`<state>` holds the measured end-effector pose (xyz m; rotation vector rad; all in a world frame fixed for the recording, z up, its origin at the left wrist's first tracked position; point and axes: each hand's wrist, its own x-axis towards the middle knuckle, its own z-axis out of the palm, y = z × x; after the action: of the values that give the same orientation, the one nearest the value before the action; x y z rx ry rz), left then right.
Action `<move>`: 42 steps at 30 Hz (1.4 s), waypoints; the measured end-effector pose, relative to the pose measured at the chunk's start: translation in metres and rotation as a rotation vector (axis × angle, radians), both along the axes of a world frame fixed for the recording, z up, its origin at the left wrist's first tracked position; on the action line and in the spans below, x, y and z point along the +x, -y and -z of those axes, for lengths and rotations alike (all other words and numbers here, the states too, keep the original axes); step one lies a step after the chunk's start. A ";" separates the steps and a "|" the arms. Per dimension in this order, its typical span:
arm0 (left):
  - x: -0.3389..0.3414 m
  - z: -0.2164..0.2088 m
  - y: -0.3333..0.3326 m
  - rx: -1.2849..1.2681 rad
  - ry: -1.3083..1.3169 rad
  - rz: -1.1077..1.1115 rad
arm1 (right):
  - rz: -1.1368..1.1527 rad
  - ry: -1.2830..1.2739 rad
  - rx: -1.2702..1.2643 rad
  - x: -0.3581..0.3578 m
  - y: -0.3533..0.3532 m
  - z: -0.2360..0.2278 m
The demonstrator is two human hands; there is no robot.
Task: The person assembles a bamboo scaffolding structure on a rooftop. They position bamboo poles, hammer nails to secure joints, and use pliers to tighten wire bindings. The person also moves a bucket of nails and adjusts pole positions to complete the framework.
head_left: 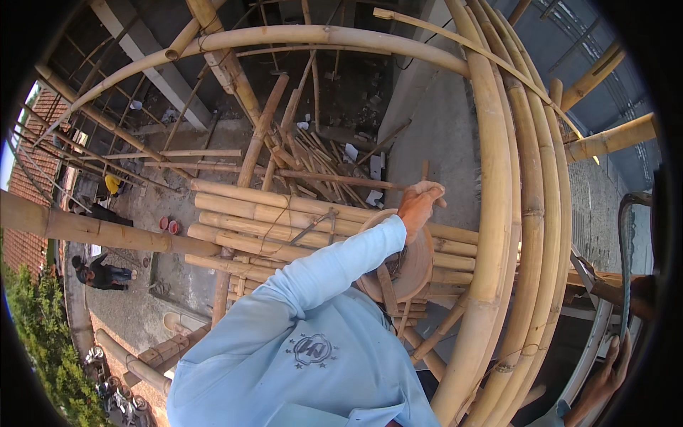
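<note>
In a light blue sleeve, my left arm reaches across to the middle. My left hand (421, 202) is closed around a wooden stick (441, 203) above the rim of a round terracotta-coloured bucket (421, 274). A flat wooden piece (386, 288) stands in the bucket, whose contents are mostly hidden. The bucket rests on bamboo poles (284, 208) laid side by side. At the lower right, my right hand (606, 373) has its fingers stretched upward beside a curved blue-green rope-like strand (626, 277). I cannot tell how firmly they touch it.
Thick upright bamboo poles (491, 213) stand right of the bucket. A long bamboo rail (313, 35) curves across the top. Far below, a person in dark clothes (107, 272) is near two red buckets (169, 225). Loose sticks (324, 167) lie below the platform; motorcycles (117, 395) stand lower left.
</note>
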<state>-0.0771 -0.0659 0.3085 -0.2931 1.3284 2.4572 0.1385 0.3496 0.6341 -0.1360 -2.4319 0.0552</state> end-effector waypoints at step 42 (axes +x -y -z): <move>0.202 0.337 0.394 -1.594 0.706 0.241 | -0.315 0.583 -0.153 -0.092 0.229 0.191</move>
<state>0.1253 -0.4595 -0.0287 -1.0751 2.3164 0.4707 0.0467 0.1202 0.4431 0.1927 -3.0094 0.3921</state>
